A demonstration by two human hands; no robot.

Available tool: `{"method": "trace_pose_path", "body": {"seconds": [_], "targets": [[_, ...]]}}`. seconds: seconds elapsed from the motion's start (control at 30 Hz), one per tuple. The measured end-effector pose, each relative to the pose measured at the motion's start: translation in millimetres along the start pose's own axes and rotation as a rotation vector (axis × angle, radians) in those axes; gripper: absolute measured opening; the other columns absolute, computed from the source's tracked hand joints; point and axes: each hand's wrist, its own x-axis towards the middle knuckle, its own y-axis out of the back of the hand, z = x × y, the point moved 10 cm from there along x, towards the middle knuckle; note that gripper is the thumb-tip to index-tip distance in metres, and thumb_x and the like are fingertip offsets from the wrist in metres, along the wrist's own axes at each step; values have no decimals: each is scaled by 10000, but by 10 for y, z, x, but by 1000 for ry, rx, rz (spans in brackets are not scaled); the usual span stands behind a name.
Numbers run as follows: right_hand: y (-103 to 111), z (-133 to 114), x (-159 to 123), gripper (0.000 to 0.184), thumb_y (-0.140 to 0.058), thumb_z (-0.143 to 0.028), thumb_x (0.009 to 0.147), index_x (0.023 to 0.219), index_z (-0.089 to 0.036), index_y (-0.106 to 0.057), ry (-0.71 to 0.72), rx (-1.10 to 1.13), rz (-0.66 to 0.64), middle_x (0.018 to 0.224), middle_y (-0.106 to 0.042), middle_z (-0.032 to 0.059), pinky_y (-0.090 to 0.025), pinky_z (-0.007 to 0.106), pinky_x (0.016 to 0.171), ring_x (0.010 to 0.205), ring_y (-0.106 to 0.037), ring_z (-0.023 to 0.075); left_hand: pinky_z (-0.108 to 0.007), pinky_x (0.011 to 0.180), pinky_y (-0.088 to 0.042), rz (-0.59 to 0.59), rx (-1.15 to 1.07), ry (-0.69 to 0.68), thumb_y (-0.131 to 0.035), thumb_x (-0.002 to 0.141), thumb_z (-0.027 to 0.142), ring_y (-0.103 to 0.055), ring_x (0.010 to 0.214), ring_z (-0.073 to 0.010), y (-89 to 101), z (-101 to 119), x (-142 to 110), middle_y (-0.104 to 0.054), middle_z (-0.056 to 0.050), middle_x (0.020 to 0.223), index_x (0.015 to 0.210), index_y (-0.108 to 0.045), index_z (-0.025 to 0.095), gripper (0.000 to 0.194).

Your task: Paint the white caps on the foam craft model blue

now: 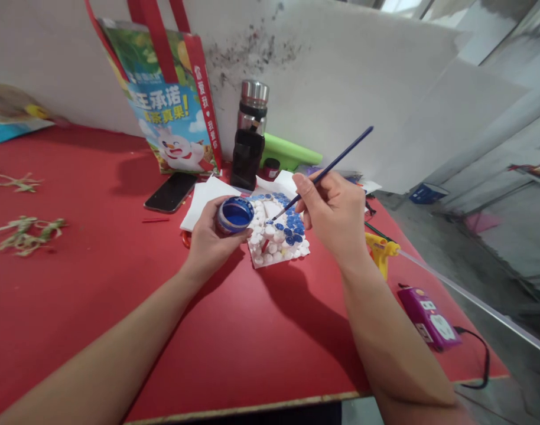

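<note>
My left hand is wrapped round a small open jar of blue paint, just left of a white craft piece. Rounded white pieces cover that craft piece, and those along its top and right side are coloured blue. My right hand grips a thin paintbrush with a dark blue handle. The brush slants down to the left, its tip at the rounded pieces near the middle, where blue meets white. Whether the tip touches them is hard to tell. Part of the craft piece's right side lies behind my right hand.
Behind stand a printed bag, a steel bottle and a dark bottle. A phone lies left of white paper. At right are a yellow glue gun with a long clear stick and a purple power box with a cable.
</note>
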Motion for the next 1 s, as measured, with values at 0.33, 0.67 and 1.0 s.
{"method": "trace_pose_path", "body": {"seconds": [0.33,0.67,1.0], "targets": [[-101,35,-3,438,-731,-606,1067,847,-237,-649,23,64,-44,640,-678,-42,-409,266,538,539,-599,109,-446,1023,-630,-3,10,2,-1002,685,317,-771,1141,-290,13,14,0,-780,-79,1247,1311,-693,234,703],[-79,43,9,436,-739,-584,1067,828,-234,-641,7,40,-50,640,-672,-36,-412,267,556,573,-610,118,-443,1023,-639,-9,33,-18,-990,694,296,-769,1156,-294,0,36,-4,-768,-77,1263,1318,-686,227,697],[-47,43,17,441,-715,-609,1073,836,-246,-633,-2,20,-37,654,-677,-27,-418,276,548,592,-615,136,-452,1029,-639,-14,40,-13,-989,694,306,-767,1165,-300,-7,30,-2,-764,-84,1278,1319,-682,235,699]]}}
